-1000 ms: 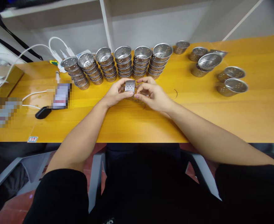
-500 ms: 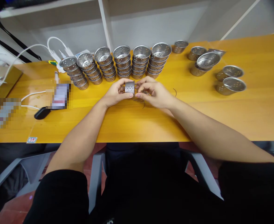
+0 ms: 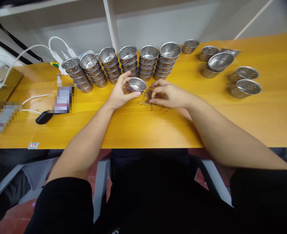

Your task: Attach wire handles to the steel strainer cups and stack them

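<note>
Left hand point(image 3: 119, 94): fingers curved, index raised well off the thumb, which points toward the right hand point(image 3: 174, 94). Right hand near it, fingers curled, index tip apart from thumb. Forearms point(image 3: 87, 130) bare, each slanting inward to its hand.

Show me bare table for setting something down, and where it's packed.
Bare: table between left forearm and right forearm, nearer the front edge than the bent wires; between phone and left forearm; between right forearm and loose cups.
Crowded: the back-row cup stacks; between left hand and right hand, cup and wires.
</note>
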A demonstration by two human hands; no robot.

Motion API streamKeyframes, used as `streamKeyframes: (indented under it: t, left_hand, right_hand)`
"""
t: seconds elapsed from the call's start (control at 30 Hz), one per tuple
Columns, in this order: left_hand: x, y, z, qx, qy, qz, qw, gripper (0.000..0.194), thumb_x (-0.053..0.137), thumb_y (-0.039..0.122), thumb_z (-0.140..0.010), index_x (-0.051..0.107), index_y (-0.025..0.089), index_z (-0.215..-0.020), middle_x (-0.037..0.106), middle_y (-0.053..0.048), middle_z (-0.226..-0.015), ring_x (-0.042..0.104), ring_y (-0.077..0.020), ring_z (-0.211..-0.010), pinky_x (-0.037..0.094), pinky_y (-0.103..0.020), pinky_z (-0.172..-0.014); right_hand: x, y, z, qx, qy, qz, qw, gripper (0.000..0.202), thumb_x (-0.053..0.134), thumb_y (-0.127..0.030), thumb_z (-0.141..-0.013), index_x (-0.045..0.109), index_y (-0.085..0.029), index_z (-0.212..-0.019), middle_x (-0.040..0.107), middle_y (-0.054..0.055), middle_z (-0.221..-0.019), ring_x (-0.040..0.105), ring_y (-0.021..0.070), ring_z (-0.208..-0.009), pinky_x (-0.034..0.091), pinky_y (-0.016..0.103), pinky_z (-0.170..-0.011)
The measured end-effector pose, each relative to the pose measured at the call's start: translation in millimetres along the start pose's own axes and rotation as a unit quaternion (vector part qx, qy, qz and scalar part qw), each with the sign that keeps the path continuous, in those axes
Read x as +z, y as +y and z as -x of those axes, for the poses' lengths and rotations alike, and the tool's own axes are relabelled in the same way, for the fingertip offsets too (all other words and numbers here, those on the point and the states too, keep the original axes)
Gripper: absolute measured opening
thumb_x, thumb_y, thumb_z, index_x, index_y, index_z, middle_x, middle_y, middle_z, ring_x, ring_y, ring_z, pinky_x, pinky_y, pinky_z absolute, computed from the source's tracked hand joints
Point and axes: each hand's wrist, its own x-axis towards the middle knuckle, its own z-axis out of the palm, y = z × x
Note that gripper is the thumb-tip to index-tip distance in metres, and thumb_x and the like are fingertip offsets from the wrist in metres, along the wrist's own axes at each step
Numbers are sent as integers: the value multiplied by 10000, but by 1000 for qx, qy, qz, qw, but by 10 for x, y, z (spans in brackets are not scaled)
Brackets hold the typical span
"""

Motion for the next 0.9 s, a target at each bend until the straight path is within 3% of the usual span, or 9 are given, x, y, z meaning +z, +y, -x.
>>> streamKeyframes:
  t: [0.2, 0.4, 0.47, 0.6, 0.7, 0.8, 0.9]
  left_hand:
    - [35, 42, -9, 9, 0, -18, 1000, 1350, 1075, 1044, -777, 576, 351, -1821, 627, -212, -1920, 635, -498, -1830, 637, -653, -1442]
    - [72, 101, -36, 16, -10, -27, 999, 1214, 1130, 879, -844, 607, 361, -1810, 618, -170, -1920, 586, -479, -1878, 590, -650, -1512]
    - [85, 126, -29, 20, -8, -26, 999, 1193, 1143, 847, -849, 616, 358, -1801, 617, -163, -1918, 586, -480, -1879, 587, -651, -1518]
    - [115, 131, 15, 13, -21, -20, 999, 1203, 1186, 807, -804, 640, 347, -1773, 646, -171, -1904, 634, -477, -1842, 630, -646, -1488]
    - [143, 112, 42, 8, -48, 6, 999, 1212, 1207, 794, -771, 655, 341, -1750, 701, -175, -1848, 708, -468, -1773, 665, -655, -1455]
    - [156, 113, 52, 13, -56, 25, 998, 1222, 1212, 786, -770, 647, 341, -1758, 707, -168, -1833, 737, -453, -1748, 658, -654, -1460]
    - [140, 147, 67, 2, -48, 8, 999, 1139, 1175, 755, -846, 651, 340, -1767, 716, -172, -1825, 721, -453, -1765, 648, -663, -1462]
  right_hand:
    - [22, -22, -2, 12, 0, 1, 1000, 465, 1014, -781, -1026, 949, -321, -1036, 808, 173, -1346, 789, 466, -1341, 653, 750, -1307]
    - [24, -99, -24, 17, 51, -2, 999, 537, 965, -850, -1065, 926, -315, -1064, 838, 159, -1256, 818, 453, -1231, 675, 753, -1287]
    - [42, -147, -33, 19, 83, -12, 996, 559, 983, -864, -1061, 930, -322, -1189, 863, 157, -1294, 825, 458, -1271, 675, 745, -1319]
    - [111, -256, -60, 9, 125, -50, 991, 847, 1021, -926, -1011, 853, -356, -1614, 815, 172, -1665, 786, 490, -1518, 670, 730, -1376]
    - [155, -321, -85, -7, 104, -42, 994, 688, 961, -948, -1055, 920, -372, -1429, 793, 159, -1702, 724, 519, -1635, 570, 794, -1467]
    - [109, -393, -94, -7, 92, -35, 995, 585, 931, -949, -1078, 927, -370, -1166, 821, 147, -1584, 743, 516, -1573, 540, 815, -1472]
    - [-128, -461, -64, -29, 181, 55, 981, 494, 964, -858, -1104, 903, -371, -1160, 824, 157, -1536, 749, 487, -1508, 581, 761, -1421]
